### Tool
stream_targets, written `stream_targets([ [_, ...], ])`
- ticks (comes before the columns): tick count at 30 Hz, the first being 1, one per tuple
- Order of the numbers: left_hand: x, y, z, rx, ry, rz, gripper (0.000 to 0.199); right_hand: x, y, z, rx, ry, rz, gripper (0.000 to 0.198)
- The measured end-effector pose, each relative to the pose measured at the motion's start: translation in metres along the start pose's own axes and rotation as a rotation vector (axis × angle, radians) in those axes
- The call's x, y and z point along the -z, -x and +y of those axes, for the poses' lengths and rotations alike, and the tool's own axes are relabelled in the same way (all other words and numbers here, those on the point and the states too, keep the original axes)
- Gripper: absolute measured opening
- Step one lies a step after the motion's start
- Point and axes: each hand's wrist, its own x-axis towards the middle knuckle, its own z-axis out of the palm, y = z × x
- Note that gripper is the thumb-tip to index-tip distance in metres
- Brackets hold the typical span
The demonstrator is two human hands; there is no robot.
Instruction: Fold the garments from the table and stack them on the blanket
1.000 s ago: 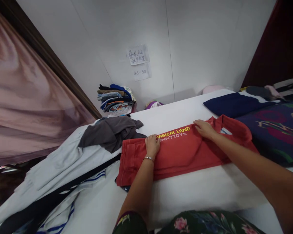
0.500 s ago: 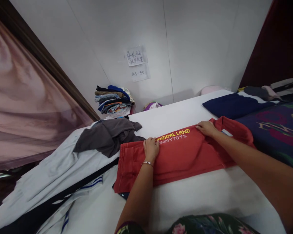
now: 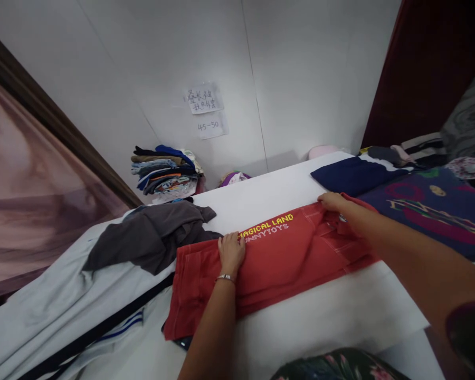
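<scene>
A red sweatshirt (image 3: pixel 277 264) lies folded in a long strip across the white table, with yellow and white lettering near its far edge. My left hand (image 3: pixel 231 252) rests on its left part, fingers stretched out flat beside the lettering. At the far edge, right of the lettering, my right hand (image 3: pixel 332 201) is closed on the cloth; its fingertips are partly hidden. The right end is bunched and turned inward under my right forearm. A dark corner of something (image 3: pixel 184 342) pokes out beneath the left end.
Left of the sweatshirt lie a dark grey garment (image 3: pixel 142 235) and pale clothes (image 3: pixel 55 287). Navy clothes (image 3: pixel 348 174) spread to the right. A folded stack (image 3: pixel 166 171) stands by the wall, below paper signs (image 3: pixel 208 108). A pink curtain (image 3: pixel 31 200) hangs at left.
The sweatshirt's right end, with its collar, has been drawn inward by my right hand. My left hand keeps its place on the cloth. The view has turned somewhat to the right.
</scene>
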Motion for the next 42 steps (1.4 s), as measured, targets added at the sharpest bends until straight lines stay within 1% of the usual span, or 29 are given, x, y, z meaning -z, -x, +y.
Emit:
stream_targets([
  [2, 0.001, 0.0, 0.0, -0.003, 0.003, 0.004, 0.031, 0.004, -0.003, 0.009, -0.03, 0.001, -0.053, 0.031],
  [4, 0.002, 0.0, 0.001, 0.002, 0.006, 0.001, 0.031, 0.007, -0.007, 0.015, -0.04, -0.002, -0.089, 0.036],
  [7, 0.001, 0.0, 0.0, 0.011, 0.01, -0.007, 0.031, 0.01, -0.012, 0.02, -0.038, -0.002, -0.098, 0.037],
  [10, 0.001, -0.001, 0.0, 0.013, 0.011, -0.01, 0.032, 0.012, -0.013, 0.025, -0.065, 0.007, -0.063, 0.033],
  [13, 0.001, -0.001, -0.001, 0.017, 0.008, -0.016, 0.033, 0.008, -0.011, 0.026, -0.115, 0.016, -0.018, 0.029],
  [16, 0.001, -0.001, 0.0, 0.025, 0.008, -0.02, 0.033, 0.003, -0.007, 0.025, -0.146, 0.018, 0.032, 0.031],
  [19, 0.002, -0.001, 0.0, 0.022, 0.009, -0.017, 0.032, 0.003, -0.003, 0.021, -0.147, 0.011, 0.103, 0.036],
  [22, 0.002, -0.001, 0.001, 0.017, 0.009, -0.012, 0.032, 0.006, 0.007, 0.013, -0.108, 0.004, 0.199, 0.043],
  [25, 0.001, -0.001, 0.0, 0.02, 0.011, -0.013, 0.032, -0.001, 0.02, -0.003, 0.017, -0.009, 0.269, 0.049],
  [28, 0.0, -0.001, 0.0, 0.019, 0.003, -0.016, 0.033, -0.021, 0.032, -0.018, 0.148, -0.025, 0.242, 0.052],
  [30, 0.0, -0.001, 0.0, 0.017, -0.004, -0.017, 0.033, -0.035, 0.037, -0.024, 0.167, -0.033, 0.198, 0.055],
  [32, -0.001, -0.001, 0.0, 0.016, -0.007, -0.017, 0.034, -0.044, 0.038, -0.025, 0.15, -0.04, 0.169, 0.058],
  [34, -0.001, -0.002, -0.001, 0.014, -0.004, -0.017, 0.034, -0.046, 0.039, -0.024, 0.127, -0.041, 0.165, 0.059],
  [39, -0.002, -0.002, -0.001, 0.019, -0.005, -0.017, 0.033, -0.038, 0.048, -0.013, 0.013, -0.01, 0.227, 0.065],
  [42, 0.0, 0.0, 0.001, 0.025, -0.006, -0.022, 0.033, -0.035, 0.052, -0.004, -0.035, 0.001, 0.195, 0.063],
])
